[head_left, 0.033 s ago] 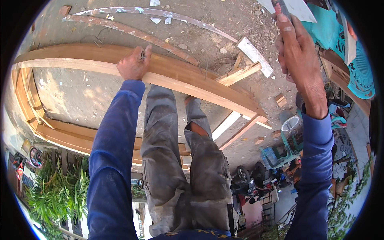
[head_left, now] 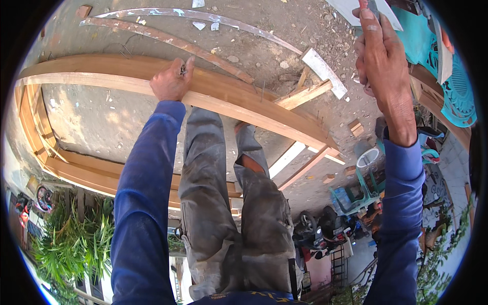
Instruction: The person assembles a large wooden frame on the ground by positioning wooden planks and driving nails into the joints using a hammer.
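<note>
The left hand rests on the long wooden beam, which spans the scene from far left toward the right; its fingers are closed around a small dark bunch, too indistinct to name. At far right, the right hand has its fingers clamped on a red-and-dark tool handle, above the dirt ground.

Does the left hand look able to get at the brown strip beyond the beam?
Probably yes: the left hand is on the wooden beam, and the brown strip lies mostly uncovered just beyond.
</note>
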Motion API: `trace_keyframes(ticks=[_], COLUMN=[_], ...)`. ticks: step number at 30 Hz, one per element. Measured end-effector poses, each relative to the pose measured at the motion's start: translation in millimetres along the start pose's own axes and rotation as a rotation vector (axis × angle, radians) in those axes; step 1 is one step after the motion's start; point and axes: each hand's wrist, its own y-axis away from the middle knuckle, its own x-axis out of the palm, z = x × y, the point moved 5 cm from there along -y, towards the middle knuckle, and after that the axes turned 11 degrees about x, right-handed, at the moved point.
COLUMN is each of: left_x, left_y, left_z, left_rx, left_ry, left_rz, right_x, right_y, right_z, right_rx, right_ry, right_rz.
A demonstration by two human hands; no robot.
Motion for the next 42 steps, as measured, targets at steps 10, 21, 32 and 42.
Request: trace_keyframes(ticks=[10,21,32,42], left_x=[3,-9,-4,4], left_y=[-1,-5,-1,-10], left_z=[-7,-4,-2,-11], left_rx=[0.014,0.037,0.034,-0.016], left_ry=[-0.016,0.013,0.041,0.121], left_rz=[0.012,-0.040,0.000,0.007], right_x=[82,21,33,51], right_y=[44,-30,16,6], right_z=[-110,29,-25,-2], right_rx=[0.308,-0.072,0.554,-0.220], right_ry=[0.441,0.019,0.195,0.223], right_rz=[0.526,-0.167,0.515,-0.180])
